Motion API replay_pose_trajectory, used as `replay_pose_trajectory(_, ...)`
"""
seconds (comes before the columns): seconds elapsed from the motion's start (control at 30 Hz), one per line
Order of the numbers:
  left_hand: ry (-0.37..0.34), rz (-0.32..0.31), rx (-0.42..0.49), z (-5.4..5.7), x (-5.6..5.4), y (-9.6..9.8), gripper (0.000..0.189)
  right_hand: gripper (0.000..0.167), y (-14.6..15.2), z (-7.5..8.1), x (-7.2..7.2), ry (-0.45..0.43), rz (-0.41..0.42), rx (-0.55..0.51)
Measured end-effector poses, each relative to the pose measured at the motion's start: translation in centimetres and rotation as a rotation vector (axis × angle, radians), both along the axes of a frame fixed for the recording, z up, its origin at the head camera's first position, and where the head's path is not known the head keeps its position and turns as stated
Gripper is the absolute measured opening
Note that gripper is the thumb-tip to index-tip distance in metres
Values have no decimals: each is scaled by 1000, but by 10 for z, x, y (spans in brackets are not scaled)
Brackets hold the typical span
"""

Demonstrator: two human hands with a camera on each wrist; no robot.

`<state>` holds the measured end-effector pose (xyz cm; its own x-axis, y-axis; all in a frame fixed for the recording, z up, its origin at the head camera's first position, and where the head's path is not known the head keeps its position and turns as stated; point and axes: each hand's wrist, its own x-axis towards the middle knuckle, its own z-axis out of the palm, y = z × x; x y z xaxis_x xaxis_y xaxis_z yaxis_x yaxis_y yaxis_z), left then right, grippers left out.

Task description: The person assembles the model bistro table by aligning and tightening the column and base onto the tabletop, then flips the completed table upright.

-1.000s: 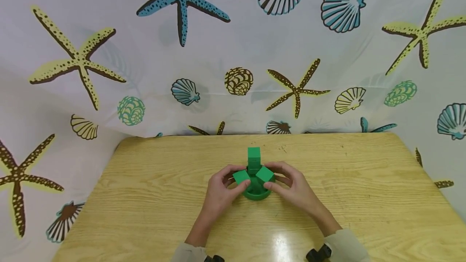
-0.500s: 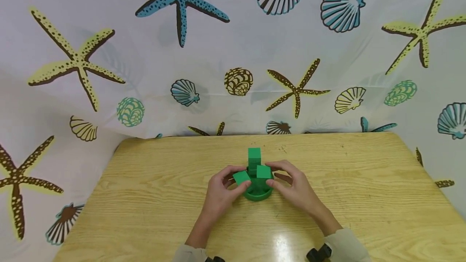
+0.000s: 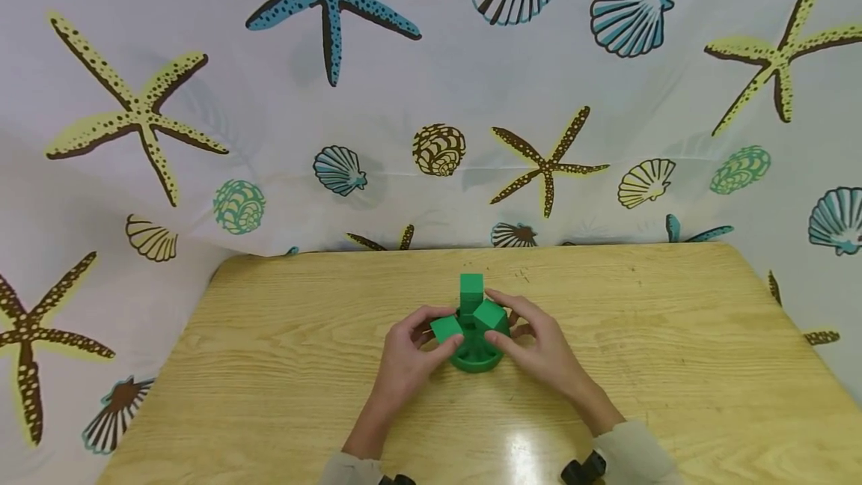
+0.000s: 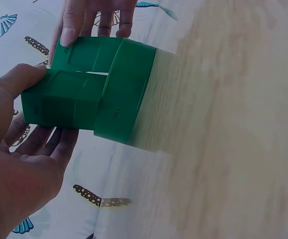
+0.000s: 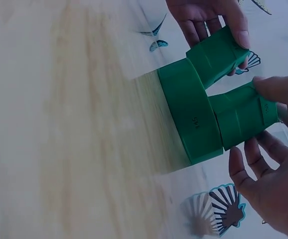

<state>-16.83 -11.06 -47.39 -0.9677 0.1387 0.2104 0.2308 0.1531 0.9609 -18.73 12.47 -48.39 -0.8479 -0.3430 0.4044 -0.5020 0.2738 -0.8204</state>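
Note:
A round green base (image 3: 475,364) stands on the table with several green square-topped blocks rising from it. My left hand (image 3: 408,354) pinches the left block (image 3: 447,329) between thumb and fingers. On the other side, my right hand (image 3: 542,339) holds the right block (image 3: 489,315), thumb at its near side and fingers behind. That right block (image 5: 243,114) stands on the base (image 5: 189,114) in the right wrist view, where its lower end meets the rim. A taller-looking back block (image 3: 471,289) stands untouched behind both. The inside of the base is partly hidden.
The wooden table (image 3: 283,365) extends to both sides of the hands. Behind it hangs a white cloth (image 3: 404,96) printed with starfish and shells, which also covers the sides. Dark wrist straps (image 3: 584,468) show at the bottom edge.
Between my right fingers the right block has turned, first square to me, now cornerwise again. My right hand has shifted slightly. The left hand and its block stay put.

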Motion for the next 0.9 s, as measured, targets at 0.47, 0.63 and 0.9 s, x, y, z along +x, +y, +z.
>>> replay_pose_trajectory(0.47,7,-9,15,-1,-1,-2,34,51,-7,3,1,-68,-12,-35)
replay_pose_trajectory(0.63,15,-10,19,-2,-1,-3,34,54,-10,0,1,-32,-22,-35)
replay_pose_trajectory(0.9,13,-19,26,0,0,-2,35,49,-3,3,3,-46,-88,-51)
